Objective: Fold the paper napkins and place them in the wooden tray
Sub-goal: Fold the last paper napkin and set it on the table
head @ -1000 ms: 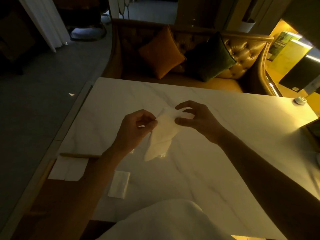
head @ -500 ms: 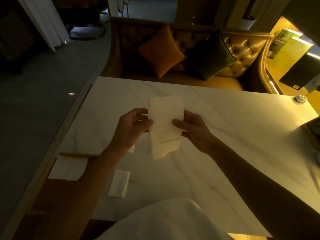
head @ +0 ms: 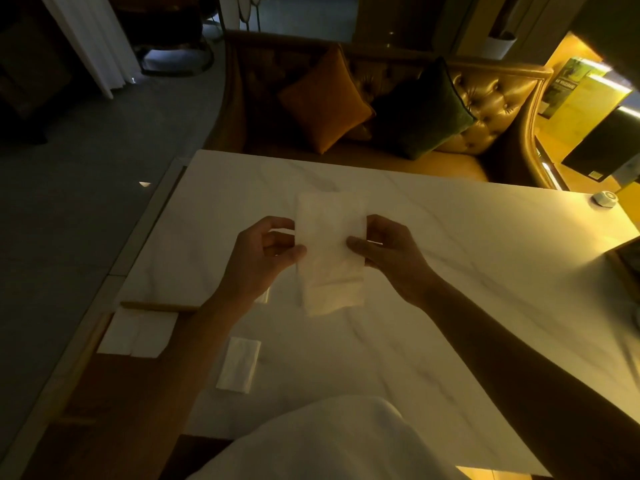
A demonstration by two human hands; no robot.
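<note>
We hold one paper napkin [head: 330, 251] up above the marble table [head: 450, 271], stretched flat between both hands. Our left hand [head: 263, 258] pinches the napkin's left edge between thumb and fingers; our right hand [head: 388, 254] pinches the right edge the same way. The napkin hangs as a tall rectangle, its lower part creased and slightly curled toward us.

Nearer to us than the held napkin and to its left, a small folded napkin [head: 239, 365] lies flat on the table beside our left forearm. Farther left of that, at the table's left edge, sits the wooden tray [head: 79, 386], with white napkins [head: 138, 332] resting at its far end against its rim.

Beyond the held napkin, past the table's far edge, a tufted sofa [head: 491, 109] carries an orange cushion [head: 325, 102] and a dark green cushion [head: 422, 109] side by side.
</note>
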